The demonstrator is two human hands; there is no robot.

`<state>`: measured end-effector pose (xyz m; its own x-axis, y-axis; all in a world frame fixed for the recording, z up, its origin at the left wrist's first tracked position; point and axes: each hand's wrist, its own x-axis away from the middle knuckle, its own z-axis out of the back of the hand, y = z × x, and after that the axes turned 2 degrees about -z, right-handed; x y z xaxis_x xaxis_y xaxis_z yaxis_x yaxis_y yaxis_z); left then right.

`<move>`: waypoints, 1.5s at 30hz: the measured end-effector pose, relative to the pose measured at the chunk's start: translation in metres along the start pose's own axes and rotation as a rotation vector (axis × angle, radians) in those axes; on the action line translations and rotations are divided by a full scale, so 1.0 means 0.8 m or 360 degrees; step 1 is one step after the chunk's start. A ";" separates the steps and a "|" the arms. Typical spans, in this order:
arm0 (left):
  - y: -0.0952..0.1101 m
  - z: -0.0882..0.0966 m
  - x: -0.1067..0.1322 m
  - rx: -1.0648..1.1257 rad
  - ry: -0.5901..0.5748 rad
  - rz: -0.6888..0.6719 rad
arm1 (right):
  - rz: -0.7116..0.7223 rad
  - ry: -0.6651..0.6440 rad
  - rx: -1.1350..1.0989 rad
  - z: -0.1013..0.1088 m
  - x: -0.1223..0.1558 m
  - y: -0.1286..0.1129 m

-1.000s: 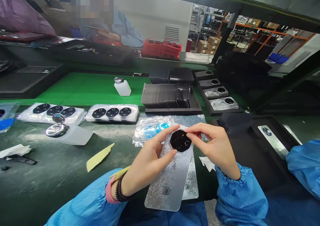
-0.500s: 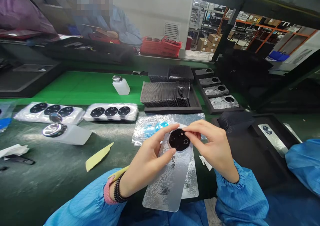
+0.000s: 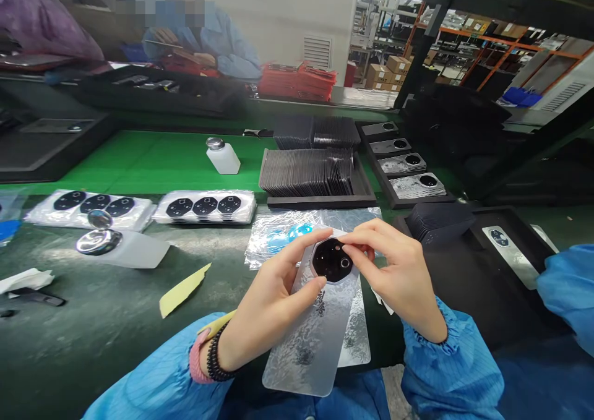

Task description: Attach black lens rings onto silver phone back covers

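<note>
At a dark green bench point(image 3: 93, 333), a person's left hand point(image 3: 273, 296) is gripping a silvery phone back cover point(image 3: 320, 327) at 6 o'clock, thumb and fingers clamped on its edges. The right hand point(image 3: 394, 271) is pinching its black camera plate point(image 3: 331, 260) between closed fingertips. A green belt point(image 3: 153, 160) is running at 11 o'clock, where a co-worker point(image 3: 218, 39) is sitting. Warehouse shelving point(image 3: 482, 55) is showing at 1 o'clock.

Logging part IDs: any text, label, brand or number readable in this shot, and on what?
No text can be read.
Back cover: dark marks below the camera plate, too blurred.
Cardboard boxes at the back: labels too small.
</note>
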<state>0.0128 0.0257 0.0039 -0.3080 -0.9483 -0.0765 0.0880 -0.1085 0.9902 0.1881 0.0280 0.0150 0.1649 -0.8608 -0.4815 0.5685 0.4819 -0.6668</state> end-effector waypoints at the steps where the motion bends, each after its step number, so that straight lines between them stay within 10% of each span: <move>1: -0.001 0.000 0.000 0.0003 -0.0004 -0.0015 | 0.0016 0.0000 0.0024 0.000 0.000 0.000; 45: -0.011 0.000 0.006 0.0057 -0.0066 -0.0383 | 0.0608 0.0097 0.0612 0.002 0.019 -0.013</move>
<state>0.0108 0.0217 -0.0051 -0.3548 -0.8832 -0.3068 -0.0259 -0.3187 0.9475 0.1860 0.0097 0.0161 0.3768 -0.6195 -0.6887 0.7328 0.6541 -0.1875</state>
